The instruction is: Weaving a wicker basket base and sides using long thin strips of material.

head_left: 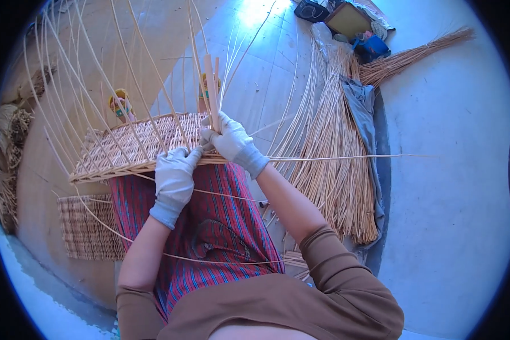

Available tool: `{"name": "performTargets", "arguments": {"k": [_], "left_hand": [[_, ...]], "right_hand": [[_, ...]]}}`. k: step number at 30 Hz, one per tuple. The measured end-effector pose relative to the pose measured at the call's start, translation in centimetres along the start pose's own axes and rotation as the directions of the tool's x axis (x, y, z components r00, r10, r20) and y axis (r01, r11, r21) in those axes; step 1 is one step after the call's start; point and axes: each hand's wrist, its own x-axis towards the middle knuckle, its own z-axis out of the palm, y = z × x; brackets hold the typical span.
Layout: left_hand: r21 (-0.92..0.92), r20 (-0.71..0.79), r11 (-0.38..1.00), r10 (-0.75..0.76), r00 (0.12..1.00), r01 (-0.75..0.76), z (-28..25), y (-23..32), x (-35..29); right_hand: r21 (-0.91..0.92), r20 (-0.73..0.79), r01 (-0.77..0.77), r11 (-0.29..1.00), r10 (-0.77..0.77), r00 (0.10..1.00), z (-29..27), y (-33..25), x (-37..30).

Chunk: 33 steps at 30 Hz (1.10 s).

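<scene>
A wicker basket base (133, 140) with a tight weave lies across my lap, tall thin rods standing up from its edges. My left hand (174, 177), in a pale glove with a grey cuff, pinches the near woven edge close to the right corner. At that corner my gloved right hand (232, 141) is closed around the foot of a thick upright stick (212, 93). The two hands nearly touch, and the fingertips are partly hidden. One long thin cane (345, 157) runs out to the right from under my right wrist. Another loose cane (221, 262) curves over my striped skirt.
A large bundle of cut canes (334, 153) lies on cloth at the right, with a darker bundle (419, 56) beyond. A woven panel (90, 226) rests on the floor at the left. Dry stalks (8, 153) line the far left. Bags (371, 46) sit at the back right.
</scene>
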Motion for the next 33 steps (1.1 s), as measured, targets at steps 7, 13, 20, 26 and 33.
{"name": "performTargets", "arguments": {"k": [7,13,20,26,33], "left_hand": [[-0.062,-0.011,0.996,-0.061,0.998,0.060,0.2,0.1,-0.8],[0.219,-0.068,0.976,0.021,0.998,-0.005,0.2,0.0,-0.9],[-0.634,0.262,0.639,-0.353,0.898,0.436,-0.4,2.6,4.0],[-0.631,0.575,0.412,-0.320,0.753,0.657,-1.4,3.6,5.4],[-0.680,0.530,0.430,-0.272,0.803,0.594,-0.9,3.6,5.5]], "right_hand": [[-0.597,-0.064,0.403,0.694,-0.542,0.838,-0.1,1.6,-6.9],[-0.623,0.094,0.528,0.577,-0.615,0.783,-0.1,5.9,-4.7],[-0.531,-0.024,0.375,0.760,-0.456,0.890,0.6,4.5,-5.7],[-0.444,0.055,0.497,0.745,-0.532,0.845,-2.5,5.3,-6.2],[-0.259,0.213,0.364,0.895,-0.314,0.925,-4.8,6.9,-4.2]]}}
